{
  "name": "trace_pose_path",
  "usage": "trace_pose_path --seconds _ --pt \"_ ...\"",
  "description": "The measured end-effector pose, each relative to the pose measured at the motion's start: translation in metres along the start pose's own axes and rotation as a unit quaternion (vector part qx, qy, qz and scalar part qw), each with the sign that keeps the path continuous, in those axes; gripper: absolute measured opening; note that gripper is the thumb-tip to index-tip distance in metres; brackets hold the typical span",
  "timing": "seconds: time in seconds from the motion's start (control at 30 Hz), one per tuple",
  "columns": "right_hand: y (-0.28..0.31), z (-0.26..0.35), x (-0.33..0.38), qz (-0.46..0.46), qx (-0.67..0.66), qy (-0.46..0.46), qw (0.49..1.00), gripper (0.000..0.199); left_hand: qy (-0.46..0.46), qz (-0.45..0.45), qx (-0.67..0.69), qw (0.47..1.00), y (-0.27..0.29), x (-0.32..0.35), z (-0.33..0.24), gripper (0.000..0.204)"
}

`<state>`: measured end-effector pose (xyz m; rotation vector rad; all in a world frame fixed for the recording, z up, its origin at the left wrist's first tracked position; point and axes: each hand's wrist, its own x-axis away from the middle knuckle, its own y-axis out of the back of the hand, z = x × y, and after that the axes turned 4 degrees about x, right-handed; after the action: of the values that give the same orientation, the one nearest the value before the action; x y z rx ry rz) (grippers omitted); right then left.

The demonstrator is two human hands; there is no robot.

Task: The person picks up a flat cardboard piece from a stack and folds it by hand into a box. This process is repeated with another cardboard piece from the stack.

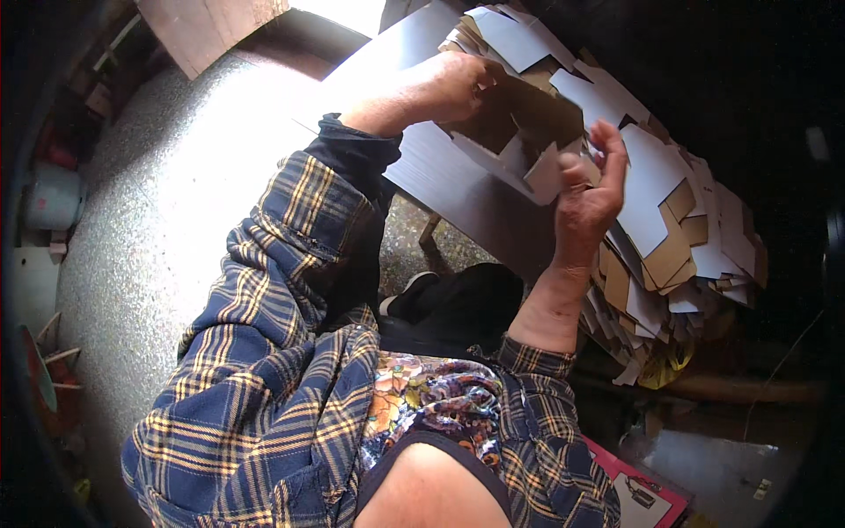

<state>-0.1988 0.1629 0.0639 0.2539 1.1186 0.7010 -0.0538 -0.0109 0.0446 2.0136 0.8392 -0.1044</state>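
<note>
No lettering is coming through readable anywhere here! At lower right, a small pale label [763, 489] is sitting on a shiny grey surface [709, 462], its marks looking too tiny to make out, and a pink-bordered sheet [627, 503] is showing a dark printed shape [645, 495].

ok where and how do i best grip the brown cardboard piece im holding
Probably hold the cardboard piece by its opposite ends, left hand from the left, right hand from the right: it's thin and wide, and its near-side flaps look likelier to bend.
</note>
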Motion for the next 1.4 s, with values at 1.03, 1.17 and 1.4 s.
trace_pose_path --seconds 1.03,1.17,1.4 --pt "0.017 -0.025 0.006 -0.066 -0.296 -0.280 0.911 0.020 -0.160 -0.017 0.318 0.934 0.012 0.006 -0.048 0.037" --pt "0.027 -0.021 0.006 -0.016 -0.221 -0.349 0.911 0.020 -0.225 -0.068 0.267 0.935 0.013 0.004 -0.031 0.034" --pt "0.026 0.004 -0.010 0.050 -0.307 -0.140 0.940 0.041 -0.187 -0.039 0.370 0.909 0.014 0.008 -0.039 0.047"
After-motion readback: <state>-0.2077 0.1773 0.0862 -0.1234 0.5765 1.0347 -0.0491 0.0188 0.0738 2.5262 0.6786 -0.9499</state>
